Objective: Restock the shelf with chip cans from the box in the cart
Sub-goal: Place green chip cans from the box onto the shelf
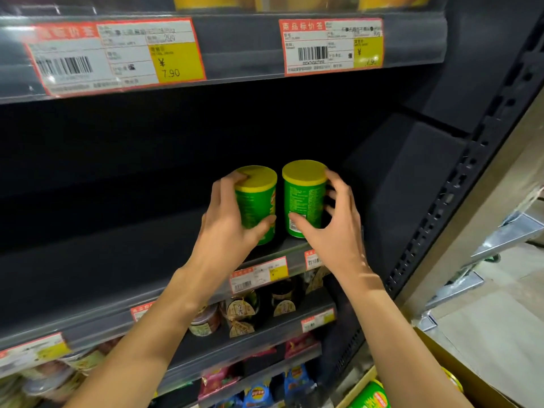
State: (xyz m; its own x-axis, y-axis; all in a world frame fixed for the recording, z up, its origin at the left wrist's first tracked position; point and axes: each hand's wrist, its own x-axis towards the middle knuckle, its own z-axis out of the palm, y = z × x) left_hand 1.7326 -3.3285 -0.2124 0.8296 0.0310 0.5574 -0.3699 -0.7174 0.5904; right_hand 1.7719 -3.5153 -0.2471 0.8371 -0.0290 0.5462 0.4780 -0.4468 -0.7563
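Two short green chip cans with yellow lids stand side by side near the right end of a dark shelf point(117, 254). My left hand point(226, 228) grips the left can point(259, 201), fingers over the lid's edge and thumb across its front. My right hand point(332, 228) is wrapped round the right can point(304, 198), thumb on the front near its base, fingers behind it. At the bottom right, the cardboard box point(471, 375) shows another green can point(372, 397) lying inside it.
The dark shelf stretches bare to the left of the cans. Price tags point(117, 54) line the shelf edge above. Lower shelves hold jars point(241, 313) and snack bags point(259, 393). The shelf's perforated upright point(459, 184) stands at the right, with metal cart parts point(506, 231) beyond.
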